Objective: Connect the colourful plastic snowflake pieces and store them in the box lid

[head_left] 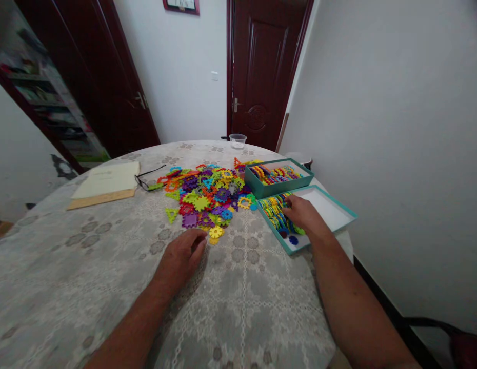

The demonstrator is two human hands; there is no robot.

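Fingers of the right hand [300, 211] bend over rowed green-and-yellow toothed plastic discs [274, 212] in a teal-edged tray [333, 212], grip hidden; a light touch should keep them aligned. The left hand [184, 250], loosely curled, seemingly empty, lies beside a yellow plastic gear [216, 232].

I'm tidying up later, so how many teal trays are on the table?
2: the deeper tray right of the pile, and the shallower tray nearer the camera, beneath the right hand.

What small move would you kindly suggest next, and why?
Perhaps slide the dark blue piece against the rows of pieces: it lies slightly apart, by the near corner of the shallow box, and the right hand is at those rows.
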